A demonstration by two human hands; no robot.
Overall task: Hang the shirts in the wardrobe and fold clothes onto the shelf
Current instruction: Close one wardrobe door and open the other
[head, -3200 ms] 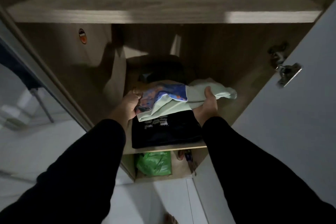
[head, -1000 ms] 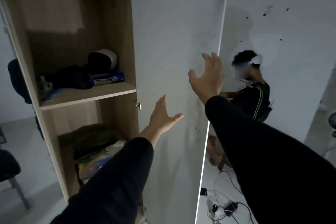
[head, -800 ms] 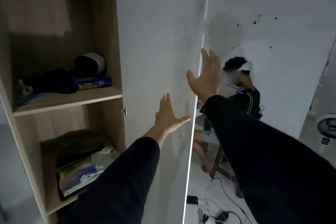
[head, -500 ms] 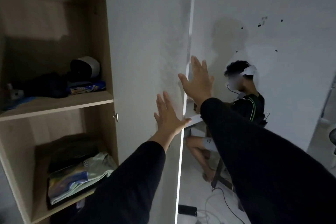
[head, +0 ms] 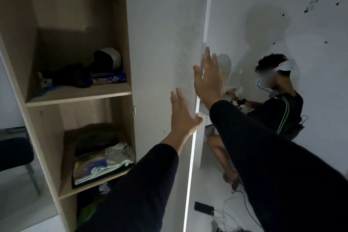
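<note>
The wooden wardrobe (head: 79,98) stands open on the left, its white door (head: 165,43) swung out in front of me. My left hand (head: 181,117) lies flat on the door's inner face, its thumb hooked over the door's free edge. My right hand (head: 208,79) is spread at that same edge, a little higher. Both hands hold nothing. A folded pale green shirt with a colourful print (head: 102,163) lies on top of dark clothes on the lower shelf (head: 94,184).
The upper shelf (head: 79,94) carries dark clothes, a helmet (head: 108,59) and a blue packet. Behind the door a person (head: 273,103) sits by the white wall. Cables and a phone (head: 204,208) lie on the floor. A dark chair (head: 14,153) stands at the far left.
The shirt was set on the lower shelf and both hands let it go. I stood up and turned right. Both hands have reached the door's free edge, and the door has swung left.
</note>
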